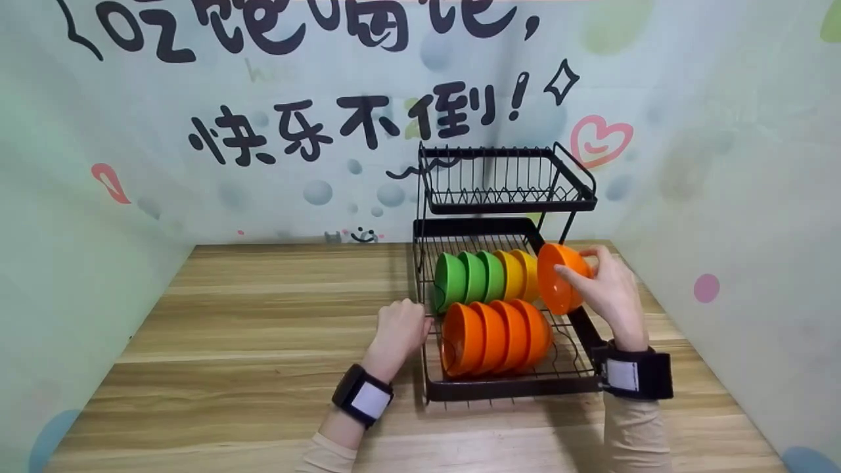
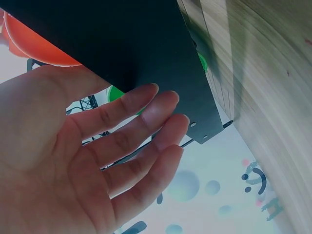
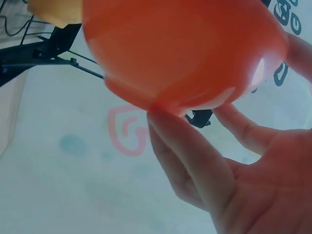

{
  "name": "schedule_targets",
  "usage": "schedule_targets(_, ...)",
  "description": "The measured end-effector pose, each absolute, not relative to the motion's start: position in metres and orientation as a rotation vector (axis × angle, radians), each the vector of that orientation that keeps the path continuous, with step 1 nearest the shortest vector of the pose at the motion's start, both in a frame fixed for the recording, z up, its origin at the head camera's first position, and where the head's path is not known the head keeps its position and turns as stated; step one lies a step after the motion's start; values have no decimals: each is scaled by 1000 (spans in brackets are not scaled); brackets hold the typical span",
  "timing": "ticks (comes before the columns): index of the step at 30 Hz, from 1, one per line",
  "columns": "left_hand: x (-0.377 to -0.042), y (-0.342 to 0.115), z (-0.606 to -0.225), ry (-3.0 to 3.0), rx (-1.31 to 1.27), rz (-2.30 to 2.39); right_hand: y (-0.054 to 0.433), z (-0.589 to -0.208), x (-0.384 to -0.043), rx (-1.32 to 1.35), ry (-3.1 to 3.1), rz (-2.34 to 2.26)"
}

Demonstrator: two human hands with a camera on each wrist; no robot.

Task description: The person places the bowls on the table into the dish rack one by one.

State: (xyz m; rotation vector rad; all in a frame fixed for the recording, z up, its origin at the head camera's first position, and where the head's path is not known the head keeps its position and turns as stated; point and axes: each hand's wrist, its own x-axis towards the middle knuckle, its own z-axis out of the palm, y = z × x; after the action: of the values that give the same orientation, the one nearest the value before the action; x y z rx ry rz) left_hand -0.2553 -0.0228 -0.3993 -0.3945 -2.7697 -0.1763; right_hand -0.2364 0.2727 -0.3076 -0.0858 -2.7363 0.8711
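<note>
My right hand (image 1: 614,289) pinches an orange bowl (image 1: 555,282), with the thumb at its rim and the fingers on its outside. The bowl is on edge above the rack's right side, beside two yellow bowls (image 1: 519,269). In the right wrist view, the fingers meet the base of this orange bowl (image 3: 180,53). At the left edge of a black two-tier dish rack (image 1: 512,391), my left hand (image 1: 402,328) grips the rim. The left wrist view shows the left hand's fingers (image 2: 141,126) along the dark side panel (image 2: 131,44), the thumb partly hidden behind it.
In the lower tier, three green bowls (image 1: 453,282) stand on edge in line with the yellow ones. Several orange bowls (image 1: 493,338) form a front row. The upper wire tier (image 1: 506,209) overhangs the back. Printed cloth walls (image 1: 295,197) surround the wooden table (image 1: 263,315).
</note>
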Motion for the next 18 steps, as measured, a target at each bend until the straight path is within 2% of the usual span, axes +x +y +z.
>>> schedule_targets(18,-255,-23,-399,-2765,-401,-189,276,-315,-237,-56,-3082,733)
